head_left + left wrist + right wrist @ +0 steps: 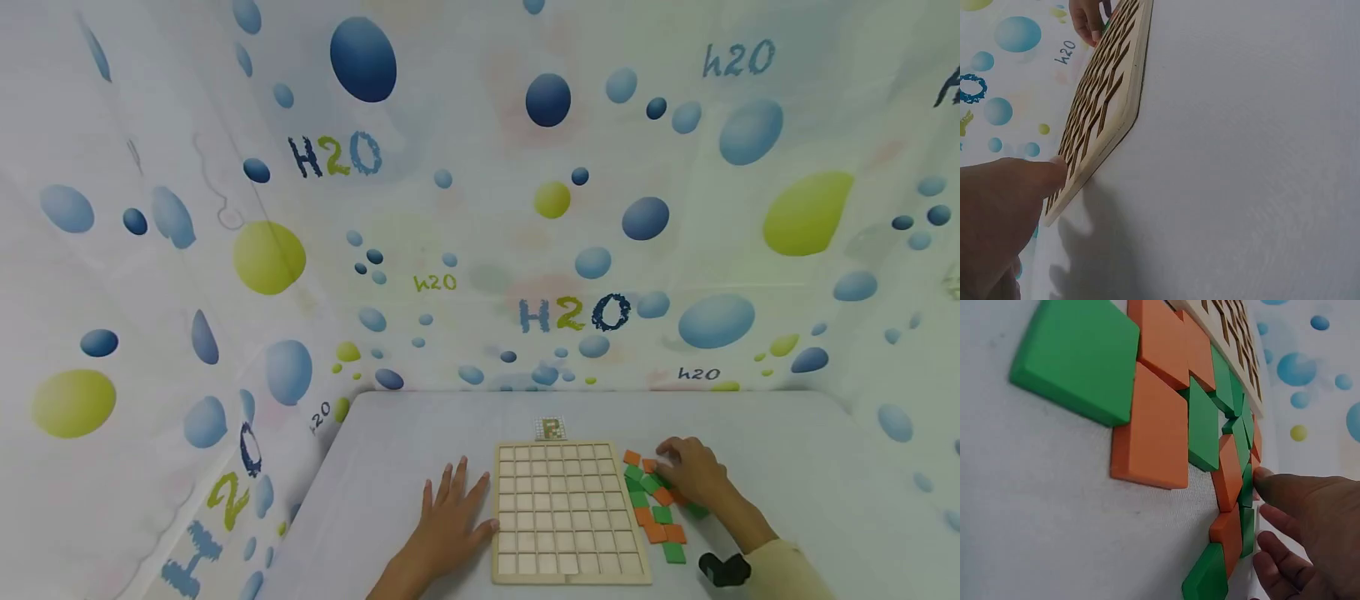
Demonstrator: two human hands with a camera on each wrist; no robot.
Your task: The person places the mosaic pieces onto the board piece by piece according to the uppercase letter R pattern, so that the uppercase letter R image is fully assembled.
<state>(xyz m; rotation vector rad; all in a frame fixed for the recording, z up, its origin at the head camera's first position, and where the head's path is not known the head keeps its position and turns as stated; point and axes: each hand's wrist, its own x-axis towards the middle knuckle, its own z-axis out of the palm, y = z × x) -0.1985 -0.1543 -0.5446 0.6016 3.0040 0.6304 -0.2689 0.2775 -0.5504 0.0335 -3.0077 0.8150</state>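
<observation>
A wooden grid board (540, 578) with square cells lies flat on the white table. My left hand (450, 523) rests to its left with fingers spread, and in the left wrist view the thumb (1054, 175) touches the board's edge. Beyond the board's right side, green and orange square tiles lie loosely together, partly overlapping, among them a green tile (1079, 359) and an orange tile (1154, 431). My right hand (693, 473) is over the far part of these tiles, fingers loosely bent. Its thumb touches an orange tile (648, 465); the fingertips stand apart from the thumb.
A small card (551, 428) with a coloured grid pattern lies just behind the board. A black object (724, 570) sits by the right sleeve. A curtain (480, 217) printed with blue and green spots hangs behind the table (420, 425) and along its sides.
</observation>
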